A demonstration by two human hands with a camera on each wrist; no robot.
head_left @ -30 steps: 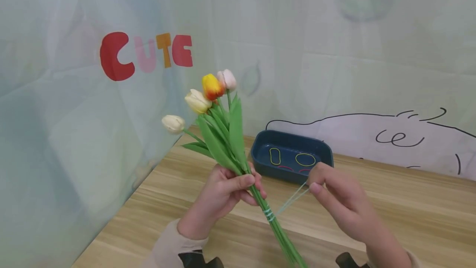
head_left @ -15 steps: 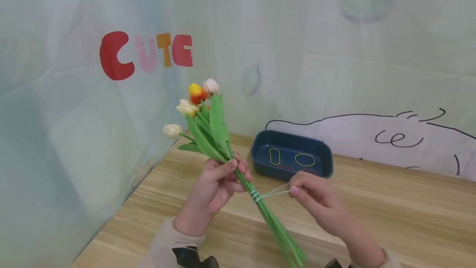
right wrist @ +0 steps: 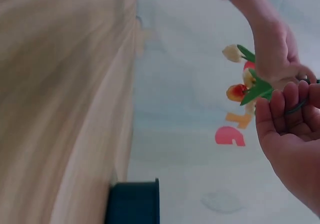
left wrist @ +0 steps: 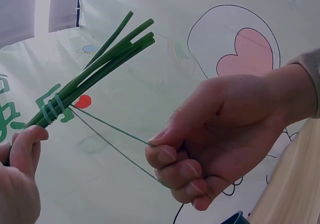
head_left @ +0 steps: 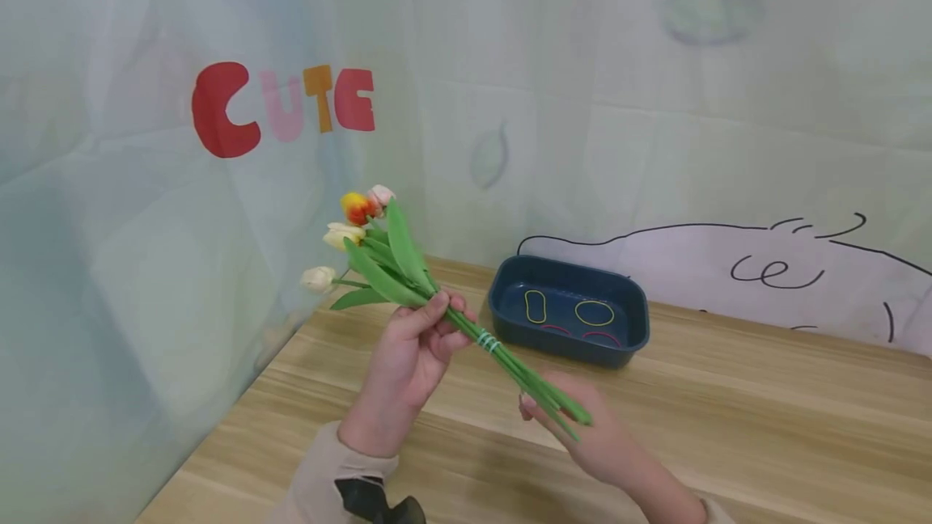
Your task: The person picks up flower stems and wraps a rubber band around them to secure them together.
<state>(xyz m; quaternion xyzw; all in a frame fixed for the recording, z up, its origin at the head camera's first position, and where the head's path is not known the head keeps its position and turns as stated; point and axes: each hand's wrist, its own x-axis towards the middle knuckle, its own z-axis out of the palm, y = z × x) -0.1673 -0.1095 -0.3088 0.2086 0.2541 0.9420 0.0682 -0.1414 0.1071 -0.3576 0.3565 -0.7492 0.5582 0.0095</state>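
My left hand [head_left: 418, 346] grips a bunch of artificial tulips [head_left: 357, 221] by the green stems [head_left: 524, 378], with the blooms tilted up and to the left. A pale green rubber band [head_left: 488, 340] is wound round the stems just below that hand. In the left wrist view the coils [left wrist: 52, 108] sit by my left fingers [left wrist: 20, 179]. Two thin strands [left wrist: 115, 134] stretch from the coils to my right hand [left wrist: 225, 139], whose curled fingers pinch them. In the head view my right hand [head_left: 582, 435] is blurred under the stem ends.
A dark blue tray [head_left: 575, 350] with several coloured rubber bands [head_left: 593, 312] stands on the wooden table [head_left: 728, 427] behind the hands. A printed curtain with red "CUTE" letters [head_left: 284, 103] hangs at the back and on the left.
The bunch has tipped lower and to the left. My right hand has dropped from beside the tray to under the stem ends, bringing the stretched band round.
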